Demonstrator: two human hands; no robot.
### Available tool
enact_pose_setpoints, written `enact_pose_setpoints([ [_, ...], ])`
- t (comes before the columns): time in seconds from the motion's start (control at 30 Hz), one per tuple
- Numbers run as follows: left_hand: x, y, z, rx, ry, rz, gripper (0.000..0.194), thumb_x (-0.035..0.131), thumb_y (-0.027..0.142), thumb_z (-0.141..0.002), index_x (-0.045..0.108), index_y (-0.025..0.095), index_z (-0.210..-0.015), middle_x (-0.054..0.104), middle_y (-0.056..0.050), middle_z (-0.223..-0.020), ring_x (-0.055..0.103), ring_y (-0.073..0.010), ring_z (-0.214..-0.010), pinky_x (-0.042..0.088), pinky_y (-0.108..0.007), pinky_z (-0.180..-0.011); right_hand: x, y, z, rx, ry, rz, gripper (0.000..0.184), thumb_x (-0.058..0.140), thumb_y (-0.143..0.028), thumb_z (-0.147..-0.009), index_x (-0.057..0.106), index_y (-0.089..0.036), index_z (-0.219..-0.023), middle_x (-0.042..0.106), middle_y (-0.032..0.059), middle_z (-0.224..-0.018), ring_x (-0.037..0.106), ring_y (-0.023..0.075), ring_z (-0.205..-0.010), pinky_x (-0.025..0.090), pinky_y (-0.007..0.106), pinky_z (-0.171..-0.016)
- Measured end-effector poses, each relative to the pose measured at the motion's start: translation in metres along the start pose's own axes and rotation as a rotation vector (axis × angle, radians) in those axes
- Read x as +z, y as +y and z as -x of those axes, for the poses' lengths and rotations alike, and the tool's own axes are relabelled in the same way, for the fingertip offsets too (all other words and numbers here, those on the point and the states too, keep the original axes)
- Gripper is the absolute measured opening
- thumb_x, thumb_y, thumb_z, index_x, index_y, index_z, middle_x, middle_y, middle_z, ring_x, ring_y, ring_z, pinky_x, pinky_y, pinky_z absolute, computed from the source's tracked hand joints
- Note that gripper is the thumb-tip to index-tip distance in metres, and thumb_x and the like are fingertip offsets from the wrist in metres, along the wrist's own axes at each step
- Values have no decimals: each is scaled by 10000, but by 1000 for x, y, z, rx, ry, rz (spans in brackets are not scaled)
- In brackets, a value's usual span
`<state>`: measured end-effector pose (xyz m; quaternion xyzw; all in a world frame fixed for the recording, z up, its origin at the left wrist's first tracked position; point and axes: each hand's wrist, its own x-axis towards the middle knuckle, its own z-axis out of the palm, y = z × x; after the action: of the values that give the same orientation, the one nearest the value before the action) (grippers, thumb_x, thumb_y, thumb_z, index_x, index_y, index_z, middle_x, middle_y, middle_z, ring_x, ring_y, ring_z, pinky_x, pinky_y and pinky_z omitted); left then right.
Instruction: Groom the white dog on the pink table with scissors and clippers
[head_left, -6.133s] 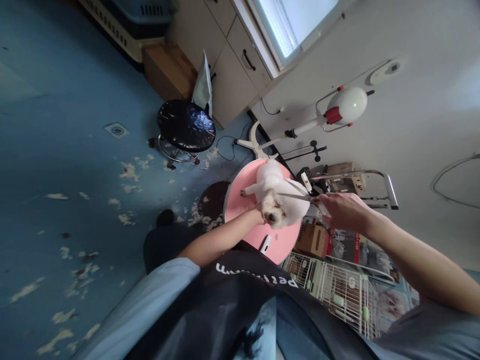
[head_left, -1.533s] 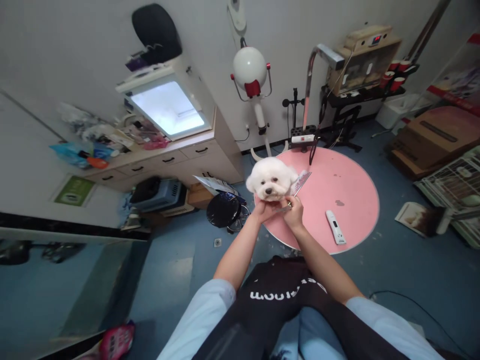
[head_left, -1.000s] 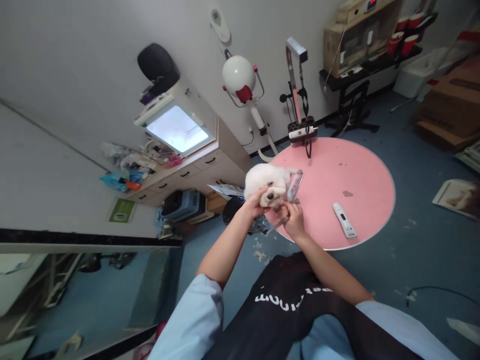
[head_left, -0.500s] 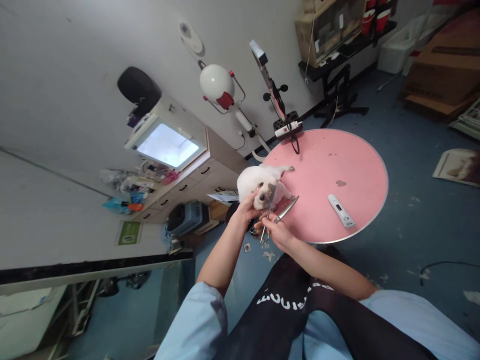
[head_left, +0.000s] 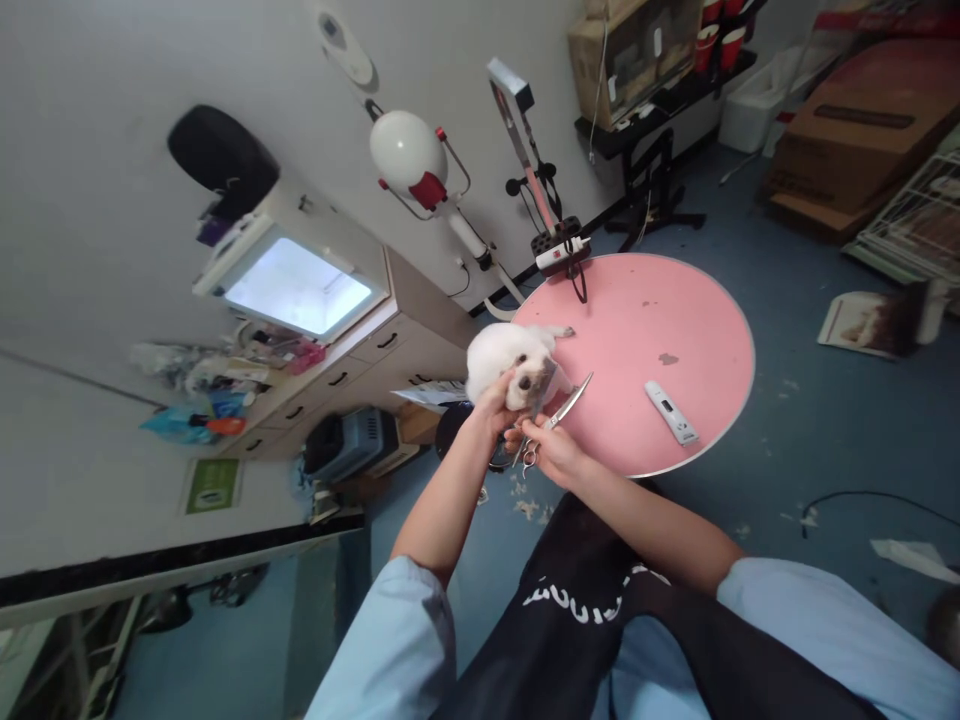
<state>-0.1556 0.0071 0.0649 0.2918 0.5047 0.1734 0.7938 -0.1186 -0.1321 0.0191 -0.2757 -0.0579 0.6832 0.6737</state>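
Note:
A white, fluffy dog (head_left: 489, 350) is on the left edge of the round pink grooming table (head_left: 645, 310), its face turned toward me. My left hand (head_left: 493, 405) is closed around its chin and the side of its muzzle. In my right hand (head_left: 553, 452) are curved grooming scissors (head_left: 574, 398), blades pointing up and right, beside the dog's front leg. The same hand also grips a metal comb (head_left: 543, 390), blurred, whose teeth lie against the dog's muzzle. My fingers partly hide the scissor handles.
A white clipper (head_left: 671, 413) lies on the table's right side. At the back edge a holder (head_left: 556, 240) carries a white bottle and a black loop. A white dryer (head_left: 409, 155) on a stand rises behind. Drawers (head_left: 390, 335) stand left; cut hair (head_left: 527, 508) lies on the floor.
My view has turned, so the table and background sit farther left. The comb has blurred with motion at the dog's muzzle. Both hands keep their holds.

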Motion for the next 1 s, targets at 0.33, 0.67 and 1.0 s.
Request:
enact_pose_setpoints([
  [0.33,-19,10,-14,-33,-21,-57,310,634,309,-1008,654,146,-1271,740,-76,-877,708,-219,-699,587,-311,-643,-4,22,-3,-43,189,-30,280,844,-313,-804,591,-231,-895,778,9,-754,741,198,-657,470,263,-556],
  [0.67,-21,21,-17,-68,-75,-67,286,605,331,-1020,644,182,-1262,714,-45,-770,689,-218,-607,531,-281,-539,-104,15,-3,-50,736,370,245,672,-311,-941,552,-227,-744,669,22,-576,723,201,-642,558,282,-642],
  [1.0,-18,26,-10,-62,-124,-94,313,534,323,-1058,641,140,-1289,722,-71,-775,669,-211,-573,510,-278,-520,-36,39,-17,-150,412,364,294,829,-242,-671,642,-219,-897,794,40,-921,775,227,-907,597,299,-765],
])
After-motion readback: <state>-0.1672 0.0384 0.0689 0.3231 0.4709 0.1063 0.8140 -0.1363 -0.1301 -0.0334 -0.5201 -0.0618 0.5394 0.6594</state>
